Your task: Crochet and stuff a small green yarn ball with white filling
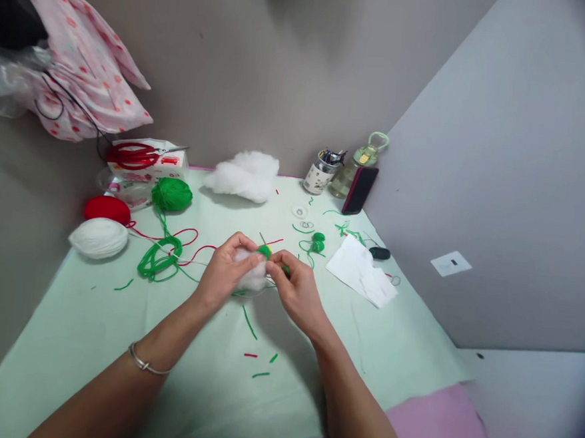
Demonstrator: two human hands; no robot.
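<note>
My left hand (pixel 220 274) is closed, its thumb and fingers pinching a small green yarn piece (pixel 264 250) with a bit of yellow at its edge. A tuft of white fibre stuffing (pixel 252 280) sits against the same hand, under the thumb. From the other side, my right hand (pixel 298 291) grips the piece's edge with thumb and forefinger. A thin metal needle or hook (pixel 262 239) sticks up behind the piece. Another bit of green (pixel 285 270) shows by the right fingers; the fingers partly hide it.
Green (pixel 172 194), red (pixel 107 210) and white yarn balls (pixel 99 238) lie left. Behind are red-handled scissors (pixel 134 156) on a box, more stuffing (pixel 248 176), a pen cup (pixel 320 174), a bottle (pixel 345 177) and a phone (pixel 360 191). White paper (pixel 362 270) lies right.
</note>
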